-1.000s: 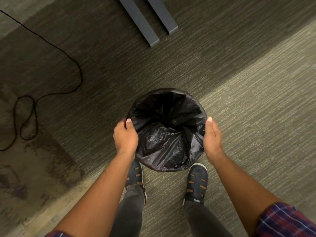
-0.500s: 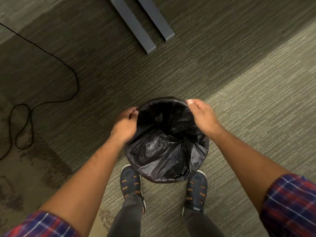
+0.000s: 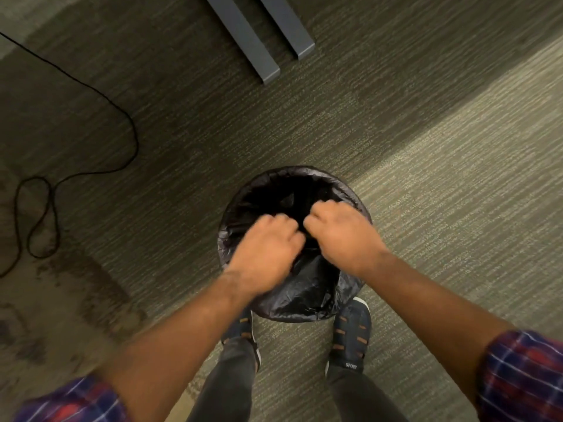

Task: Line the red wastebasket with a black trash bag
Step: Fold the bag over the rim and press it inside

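Note:
The black trash bag (image 3: 304, 295) lines the round wastebasket on the carpet and is folded over its whole rim, so no red shows. Both my hands are above the middle of the opening, close together and slightly blurred. My left hand (image 3: 265, 251) has its fingers curled down into the bag on the near-left side. My right hand (image 3: 342, 236) is curled the same way just to its right. The fingertips are hidden, so I cannot tell whether they pinch plastic.
My two dark shoes (image 3: 350, 336) stand right against the basket's near side. A thin black cable (image 3: 134, 138) loops over the carpet to the left. Two grey metal furniture legs (image 3: 243, 41) lie at the top centre.
My hands left the basket's sides, went to the far rim, and have now come together over the middle of the opening with fingers curled inward.

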Tool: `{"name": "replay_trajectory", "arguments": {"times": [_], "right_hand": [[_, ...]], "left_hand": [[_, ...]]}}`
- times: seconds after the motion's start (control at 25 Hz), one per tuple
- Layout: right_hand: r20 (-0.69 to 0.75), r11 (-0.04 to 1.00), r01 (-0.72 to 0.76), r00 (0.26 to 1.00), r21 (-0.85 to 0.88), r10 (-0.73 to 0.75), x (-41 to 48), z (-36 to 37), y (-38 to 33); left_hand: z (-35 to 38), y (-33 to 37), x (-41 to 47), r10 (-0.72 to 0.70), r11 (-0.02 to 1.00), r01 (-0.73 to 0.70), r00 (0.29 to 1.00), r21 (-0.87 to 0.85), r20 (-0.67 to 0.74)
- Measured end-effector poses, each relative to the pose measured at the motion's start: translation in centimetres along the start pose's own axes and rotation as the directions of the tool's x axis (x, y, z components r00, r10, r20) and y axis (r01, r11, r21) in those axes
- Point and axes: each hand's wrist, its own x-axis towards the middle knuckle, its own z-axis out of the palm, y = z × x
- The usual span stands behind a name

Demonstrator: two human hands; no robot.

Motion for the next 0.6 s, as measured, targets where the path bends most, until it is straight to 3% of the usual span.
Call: {"name": "replay_trajectory", "arguments": {"times": [0.08, 0.12, 0.2, 0.36, 0.48, 0.52, 0.6], "right_hand": [[0.411, 0.991, 0.105, 0.909, -0.078, -0.064, 0.9, 2.0, -1.0], [0.551, 0.979, 0.143, 0.833, -0.142, -0.042, 1.4, 3.4, -0.9], [0.694, 0.938, 0.241, 0.72, -0.251, 0.001, 2.0, 6.1, -0.3], [0.774, 0.917, 0.178, 0.605, -0.358, 0.185, 2.3, 9.0, 1.3], [0.819, 0.91, 0.194, 0.531, -0.368, 0.218, 2.3, 9.2, 1.6], [0.82, 0.911, 0.196, 0.531, -0.362, 0.211, 2.5, 8.9, 1.4], [0.769, 0.941, 0.138, 0.619, -0.308, 0.161, 2.7, 7.9, 0.4]], "left_hand": [[2.4, 1.5, 1.0, -0.031, 0.993, -0.016, 0.919, 0.115, 0.393], [3.8, 1.3, 1.4, -0.089, 0.978, -0.022, 0.855, 0.208, 0.51], [6.2, 0.3, 1.9, -0.167, 0.927, -0.089, 0.77, 0.364, 0.615], [8.1, -1.6, 1.3, -0.276, 0.932, -0.003, 0.645, 0.364, 0.713], [7.8, -2.0, 1.2, -0.292, 0.936, 0.02, 0.599, 0.35, 0.746], [7.3, -2.0, 1.3, -0.292, 0.939, 0.034, 0.606, 0.343, 0.74], [5.8, -1.2, 1.9, -0.247, 0.956, 0.052, 0.676, 0.29, 0.694]]}}
